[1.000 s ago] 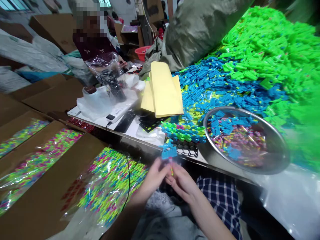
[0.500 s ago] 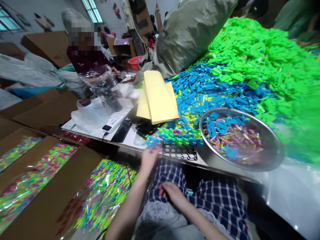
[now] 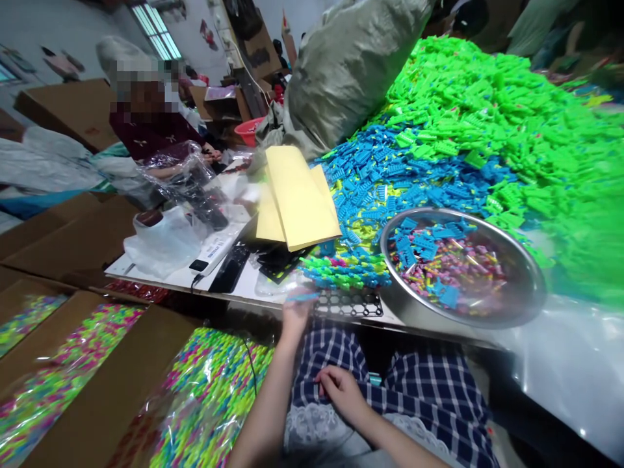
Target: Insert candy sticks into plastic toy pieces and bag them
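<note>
At the table's near edge, my left hand [image 3: 295, 316] is closed on a thin blue plastic piece [image 3: 303, 297]; blur hides its exact shape. Just beyond it lies a stack of blue, green and pink plastic pieces [image 3: 344, 271]. A black honeycomb-patterned tray [image 3: 350, 304] sits at the edge, right of that hand. My right hand [image 3: 345, 391] rests on my lap over checked cloth, its fingers curled in, with nothing visible in them.
A metal bowl [image 3: 539, 286] holds blue and pink pieces. Behind it rise blue pieces [image 3: 390, 162] and a green heap [image 3: 487, 97]. Yellow cards [image 3: 305, 201] and a white scale-like device [image 3: 214, 250] lie leftward. Bagged pieces [image 3: 209, 383] fill a carton below. A person [image 3: 146, 133] sits opposite.
My left hand has drawn back slightly from the stack toward the table's edge, the blue piece in its fingers. My right hand stays on my lap. The view has shifted a little to the right.
</note>
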The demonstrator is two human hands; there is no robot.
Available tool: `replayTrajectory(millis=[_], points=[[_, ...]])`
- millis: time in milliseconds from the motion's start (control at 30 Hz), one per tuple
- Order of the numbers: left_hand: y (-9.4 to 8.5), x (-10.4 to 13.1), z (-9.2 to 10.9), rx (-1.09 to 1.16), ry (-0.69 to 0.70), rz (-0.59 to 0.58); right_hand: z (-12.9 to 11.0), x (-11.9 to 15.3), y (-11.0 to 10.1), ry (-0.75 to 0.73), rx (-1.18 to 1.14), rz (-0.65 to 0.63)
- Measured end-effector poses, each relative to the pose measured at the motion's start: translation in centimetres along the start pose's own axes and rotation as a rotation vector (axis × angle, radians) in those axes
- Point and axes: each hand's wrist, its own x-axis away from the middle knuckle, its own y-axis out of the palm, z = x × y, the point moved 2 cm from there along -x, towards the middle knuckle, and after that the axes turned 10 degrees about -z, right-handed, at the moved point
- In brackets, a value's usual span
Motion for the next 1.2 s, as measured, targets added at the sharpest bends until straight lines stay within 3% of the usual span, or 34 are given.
replayTrajectory(millis=[333,600,733,933,1067,1133,1200], points=[[-0.8,-0.9,-0.3,-0.052,-0.02,-0.216,-0.2,0.0,-0.2,0.0,-0.018,0.007],[-0.6,-0.9,1.2,-0.169,-0.001,-0.31,0.0,0.0,0.1,0.01,-0.099,0.008],[-0.2,-0.9,1.4,-0.278,0.04,-0.279,0.2,-0.1,0.1,-0.007,-0.084,0.005],[0.4,-0.5,0.7,-0.411,0.068,-0.144,0.1,-0.5,0.0,0.017,-0.164,-0.001],[0.3,-0.7,0.9,-0.435,0.115,-0.133,-0.1,-0.9,0.5,0.072,-0.174,-0.003],[0.1,-1.0,0.9,-0.419,0.146,-0.136,-1.2,-0.5,0.0,0.081,-0.088,-0.057],[0.0,-1.3,0.6,-0.413,0.165,-0.125,-3.9,0.7,-1.5,0.026,0.065,-0.212]])
